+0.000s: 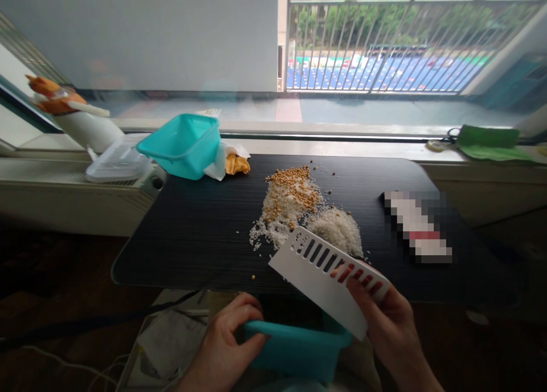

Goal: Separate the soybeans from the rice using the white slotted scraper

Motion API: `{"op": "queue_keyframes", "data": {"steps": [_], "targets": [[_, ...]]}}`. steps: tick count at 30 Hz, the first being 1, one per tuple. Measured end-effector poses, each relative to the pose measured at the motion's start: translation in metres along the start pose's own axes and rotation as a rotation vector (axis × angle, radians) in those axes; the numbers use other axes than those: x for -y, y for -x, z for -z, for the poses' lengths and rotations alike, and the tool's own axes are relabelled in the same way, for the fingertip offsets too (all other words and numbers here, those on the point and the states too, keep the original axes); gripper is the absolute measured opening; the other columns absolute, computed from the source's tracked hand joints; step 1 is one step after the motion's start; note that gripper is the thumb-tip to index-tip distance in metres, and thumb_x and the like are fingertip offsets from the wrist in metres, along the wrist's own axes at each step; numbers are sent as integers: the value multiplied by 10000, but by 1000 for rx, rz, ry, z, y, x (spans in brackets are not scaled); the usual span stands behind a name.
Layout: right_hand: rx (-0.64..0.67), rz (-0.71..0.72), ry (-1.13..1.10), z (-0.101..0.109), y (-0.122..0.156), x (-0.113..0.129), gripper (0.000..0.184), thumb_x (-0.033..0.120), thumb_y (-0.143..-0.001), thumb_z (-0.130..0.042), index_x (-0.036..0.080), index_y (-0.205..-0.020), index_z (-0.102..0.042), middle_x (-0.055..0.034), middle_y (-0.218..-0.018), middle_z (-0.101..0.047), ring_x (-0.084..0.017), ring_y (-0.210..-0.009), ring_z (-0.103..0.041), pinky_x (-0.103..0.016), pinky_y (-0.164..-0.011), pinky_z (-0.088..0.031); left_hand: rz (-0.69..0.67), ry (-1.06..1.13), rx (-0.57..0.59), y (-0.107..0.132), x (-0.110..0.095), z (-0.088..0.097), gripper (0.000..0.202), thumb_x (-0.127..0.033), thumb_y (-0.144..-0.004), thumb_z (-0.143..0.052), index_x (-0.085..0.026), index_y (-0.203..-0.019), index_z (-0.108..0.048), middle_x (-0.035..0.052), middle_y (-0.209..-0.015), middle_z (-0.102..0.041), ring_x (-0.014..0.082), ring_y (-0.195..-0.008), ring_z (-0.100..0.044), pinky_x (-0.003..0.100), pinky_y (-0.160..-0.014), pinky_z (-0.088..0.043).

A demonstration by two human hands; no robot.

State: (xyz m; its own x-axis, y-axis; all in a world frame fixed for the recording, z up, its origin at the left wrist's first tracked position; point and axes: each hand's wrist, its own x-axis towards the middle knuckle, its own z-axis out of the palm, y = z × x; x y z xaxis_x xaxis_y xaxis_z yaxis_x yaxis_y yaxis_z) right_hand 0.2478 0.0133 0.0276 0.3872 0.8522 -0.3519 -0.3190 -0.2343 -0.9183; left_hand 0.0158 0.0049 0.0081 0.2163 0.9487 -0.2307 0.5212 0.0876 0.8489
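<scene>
My left hand (233, 338) grips the left end of a teal plastic tub (299, 352), fingers over its rim, just below the table's front edge. In my right hand (388, 318) is a white slotted plastic panel (314, 284), tilted over the edge, its lower corner above the tub. Beyond the panel lies a pile of white rice (337, 229). Touching that pile on its left is another mound, where soybeans (294, 178) are mixed with rice and heaped mostly at the far side. The panel's upper left corner covers part of the near rice.
A second teal tub (179, 147) stands at the back left beside a crumpled orange-and-white wrapper (236, 164). A clear lid (117, 161) lies further left. Something pixelated (416, 227) rests on the dark table (192, 238) at right. Green cloth (489, 141) is on the windowsill.
</scene>
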Motion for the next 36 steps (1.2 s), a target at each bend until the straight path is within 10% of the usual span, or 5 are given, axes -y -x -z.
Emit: {"op": "queue_keyframes", "data": {"steps": [17,36], "targets": [[-448,245,151,42,-34,16,381,413,-625,-852,191,-920,-758,-49,-838,-805,-246,-794,-756,-306,-731,-604,-40,-2,3,0,6,-1,151,-70,-715,-590,-196,-647,-638,14,-837,-651,181,-827,-661,208,-741,-489],[-61,166,272,40,-19,7,266,433,-650,-842,265,-848,-786,-17,-791,-807,-233,-708,-747,-252,-635,-610,-31,34,-107,9,18,21,155,-69,-731,-592,-189,-647,-642,25,-831,-644,189,-819,-662,227,-740,-491]]}}
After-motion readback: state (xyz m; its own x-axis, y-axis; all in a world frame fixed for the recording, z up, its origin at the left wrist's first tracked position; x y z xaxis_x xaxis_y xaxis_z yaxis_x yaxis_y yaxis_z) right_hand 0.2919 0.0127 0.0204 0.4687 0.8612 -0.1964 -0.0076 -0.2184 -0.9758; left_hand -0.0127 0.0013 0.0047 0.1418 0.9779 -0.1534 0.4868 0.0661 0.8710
